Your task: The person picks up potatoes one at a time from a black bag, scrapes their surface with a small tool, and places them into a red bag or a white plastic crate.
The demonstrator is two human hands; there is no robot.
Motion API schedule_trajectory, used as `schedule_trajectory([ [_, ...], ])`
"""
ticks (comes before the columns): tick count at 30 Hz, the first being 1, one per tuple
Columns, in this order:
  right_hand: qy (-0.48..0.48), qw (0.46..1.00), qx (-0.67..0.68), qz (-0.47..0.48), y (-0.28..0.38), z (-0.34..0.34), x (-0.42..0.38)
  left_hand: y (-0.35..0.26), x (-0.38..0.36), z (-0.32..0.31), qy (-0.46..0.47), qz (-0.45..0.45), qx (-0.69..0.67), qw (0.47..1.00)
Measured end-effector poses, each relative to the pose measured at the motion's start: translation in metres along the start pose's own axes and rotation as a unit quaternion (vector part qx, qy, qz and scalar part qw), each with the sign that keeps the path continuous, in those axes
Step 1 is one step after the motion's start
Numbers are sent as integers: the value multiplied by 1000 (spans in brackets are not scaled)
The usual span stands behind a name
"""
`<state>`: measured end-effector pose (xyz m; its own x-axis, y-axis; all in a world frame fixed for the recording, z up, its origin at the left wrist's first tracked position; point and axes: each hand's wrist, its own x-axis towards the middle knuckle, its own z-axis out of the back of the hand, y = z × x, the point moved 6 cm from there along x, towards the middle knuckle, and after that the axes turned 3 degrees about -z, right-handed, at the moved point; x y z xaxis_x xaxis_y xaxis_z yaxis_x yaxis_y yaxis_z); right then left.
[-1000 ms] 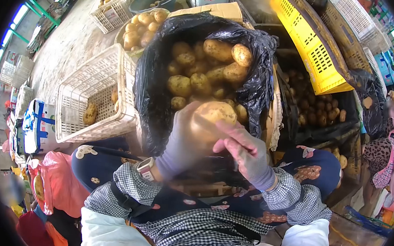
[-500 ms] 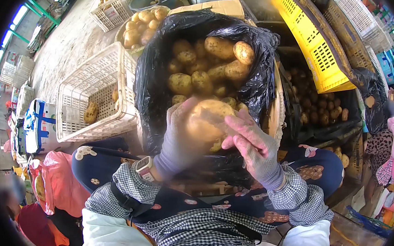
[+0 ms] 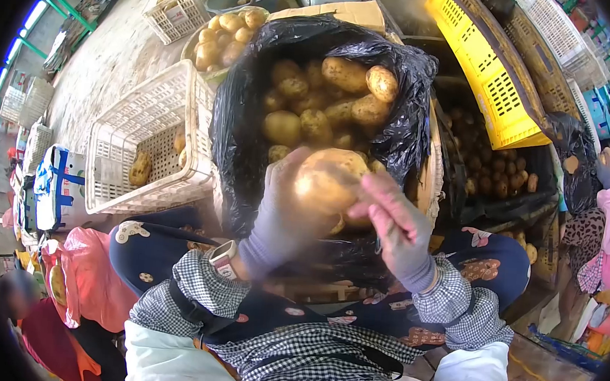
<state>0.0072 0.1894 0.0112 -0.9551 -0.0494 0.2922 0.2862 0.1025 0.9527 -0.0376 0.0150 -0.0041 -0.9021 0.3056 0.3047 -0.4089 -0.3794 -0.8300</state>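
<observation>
A large pale potato [image 3: 327,181] is held in my gloved left hand [image 3: 275,202], above a container lined with a black plastic bag [image 3: 238,128]. My right hand [image 3: 395,226], also gloved, is at the potato's right side with its fingers pinched together; what they hold, if anything, is blurred. Several potatoes [image 3: 315,125] lie in the lined container beyond my hands.
On the left is a white basket [image 3: 198,135] with a few potatoes inside. A bowl of potatoes [image 3: 224,37] stands behind it. On the right, a yellow crate [image 3: 505,99] leans over a dark-lined box of small potatoes [image 3: 500,170]. A person's dark red sleeve [image 3: 50,335] shows at lower left.
The potato in my left hand shows a broader, clearer face. My right hand's fingers have drawn closer together beside it, and the thin blurred shape across the potato is no longer distinct.
</observation>
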Motion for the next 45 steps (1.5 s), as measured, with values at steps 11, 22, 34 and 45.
schedule_trajectory([
  [11, 18, 992, -125, -17, 5, -5, 5, -34, 2, 7, -3, -144, 219, 965],
  [22, 50, 991, -11, -124, -12, -4, 2, -29, -2, 1, 19, -161, 255, 953],
  [34, 51, 980, -1, -193, -20, -2, -2, -22, 2, 1, 77, -83, 168, 979],
  [45, 60, 982, -93, -154, -19, -15, -4, -29, 2, 14, 19, -69, 162, 984],
])
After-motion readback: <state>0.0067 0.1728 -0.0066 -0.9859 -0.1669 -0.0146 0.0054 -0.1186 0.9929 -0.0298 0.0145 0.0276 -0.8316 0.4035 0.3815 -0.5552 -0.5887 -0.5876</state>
